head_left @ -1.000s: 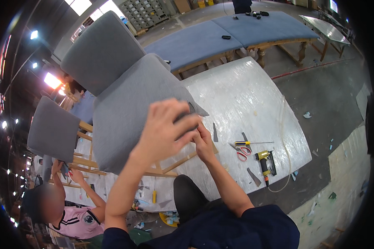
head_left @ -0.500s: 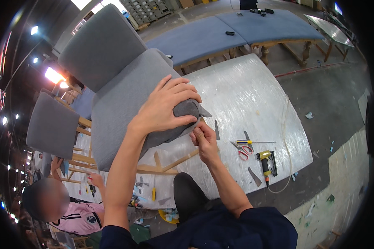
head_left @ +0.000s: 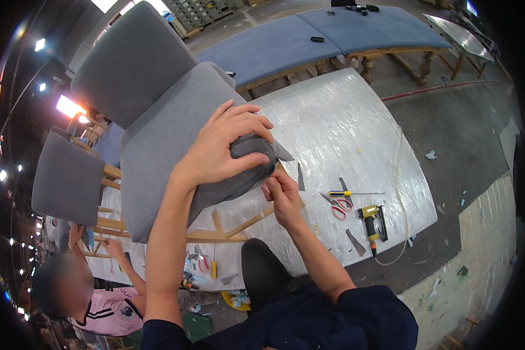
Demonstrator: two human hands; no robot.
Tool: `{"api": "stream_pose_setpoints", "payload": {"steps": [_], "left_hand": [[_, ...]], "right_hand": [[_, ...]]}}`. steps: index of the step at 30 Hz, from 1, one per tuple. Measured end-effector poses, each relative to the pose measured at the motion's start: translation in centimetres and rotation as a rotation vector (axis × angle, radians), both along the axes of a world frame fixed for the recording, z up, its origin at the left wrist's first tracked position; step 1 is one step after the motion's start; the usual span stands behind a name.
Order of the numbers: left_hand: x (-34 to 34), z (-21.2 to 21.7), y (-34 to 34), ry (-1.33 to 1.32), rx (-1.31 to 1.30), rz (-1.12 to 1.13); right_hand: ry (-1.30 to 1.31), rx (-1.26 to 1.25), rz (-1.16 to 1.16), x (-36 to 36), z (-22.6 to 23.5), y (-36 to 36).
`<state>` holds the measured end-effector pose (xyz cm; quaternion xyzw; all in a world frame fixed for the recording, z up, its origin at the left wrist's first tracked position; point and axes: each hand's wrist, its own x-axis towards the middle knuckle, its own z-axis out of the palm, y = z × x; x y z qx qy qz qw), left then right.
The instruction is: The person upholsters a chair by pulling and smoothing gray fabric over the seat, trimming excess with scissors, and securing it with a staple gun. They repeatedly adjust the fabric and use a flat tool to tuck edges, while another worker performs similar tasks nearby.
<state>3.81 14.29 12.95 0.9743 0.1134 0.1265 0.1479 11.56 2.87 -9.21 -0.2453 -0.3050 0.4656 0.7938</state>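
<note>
A grey upholstered chair lies tilted on the worktable, its wooden legs under the seat. My left hand cups the near right corner of the seat, thumb and fingers spread around the dark fabric there. Under that corner my right hand is closed in a pinch at the edge of the grey cover fabric; the fingertips are partly hidden. A loose pointed flap of fabric sticks out to the right of the corner.
The worktable has a plastic-like covering. Right of my hands lie a screwdriver, red-handled scissors, a staple gun with its hose, and fabric scraps. A co-worker works at another grey chair. Blue padded tables stand behind.
The whole scene has shifted slightly left and up in the picture. Both hands keep their places at the seat corner. The co-worker's arm has moved.
</note>
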Motion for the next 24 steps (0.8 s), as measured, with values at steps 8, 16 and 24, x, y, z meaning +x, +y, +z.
{"api": "stream_pose_setpoints", "payload": {"steps": [8,16,24], "left_hand": [[0.1,0.1,-0.6,0.002,0.038,-0.013],[-0.1,-0.1,-0.4,0.028,0.121,-0.036],[0.1,-0.6,-1.0,-0.054,0.107,0.042]], "right_hand": [[0.051,-0.015,0.03,-0.4,-1.0,0.0],[0.003,-0.045,-0.016,0.1,0.8,-0.1],[0.214,-0.036,0.06,-2.0,-0.4,-1.2]]}}
